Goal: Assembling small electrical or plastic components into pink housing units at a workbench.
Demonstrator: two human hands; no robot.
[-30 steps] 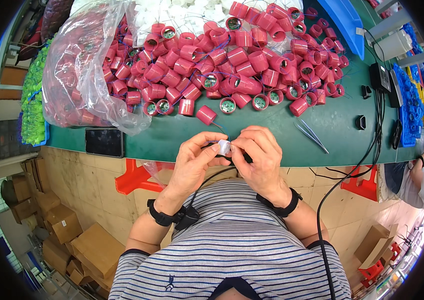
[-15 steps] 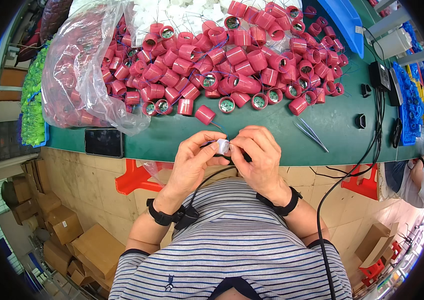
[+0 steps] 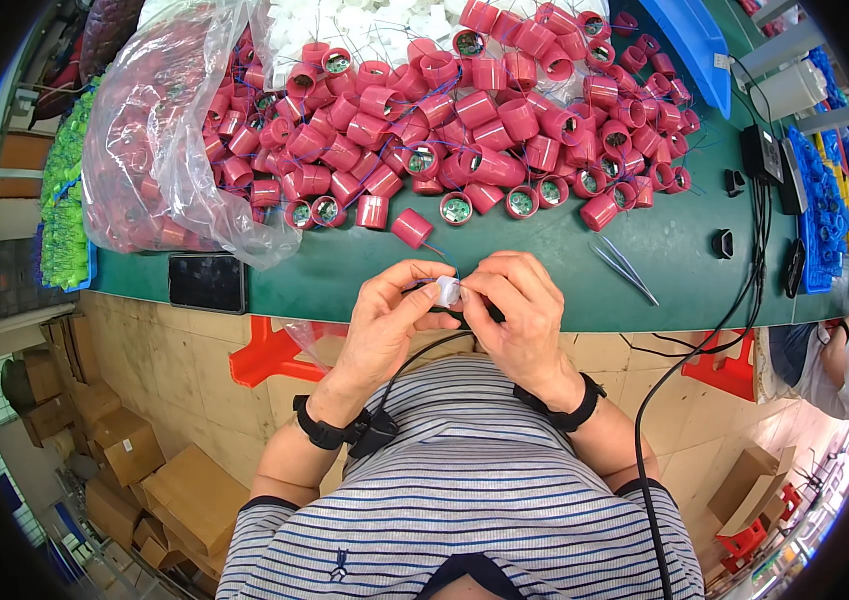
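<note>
Head view, landmark: the pile of red cups (image 3: 493,134).
White piece (image 3: 448,292): small, in front of the pile, on the person's side, near the front edge of the green table (image 3: 335,265). Left hand (image 3: 390,310) clamped on it, thumb against fingers. Right hand (image 3: 520,310): thumb and forefinger bunched at the piece's right side; cannot tell whether they pinch the piece, a wire, or neither.

Hard to make out: most of the piece is behind fingertips, so its shape is uncertain. A thin wire (image 3: 435,248) runs from the single red cup (image 3: 412,229), just in front of the pile, toward the hands; its far end is lost there. Left part of the pile shows blurred through a clear plastic bag (image 3: 160,150). White parts (image 3: 345,25) behind the pile are cut off by the top rim.

Edges and room: bare green strip between the pile and the hands, widening rightward. Tweezers (image 3: 627,272) lie on it, front-right of the pile; phone (image 3: 207,284) front-left, by the table edge. Blue tray (image 3: 690,45) borders the pile's back right; black cables (image 3: 767,230) hang farther right.
</note>
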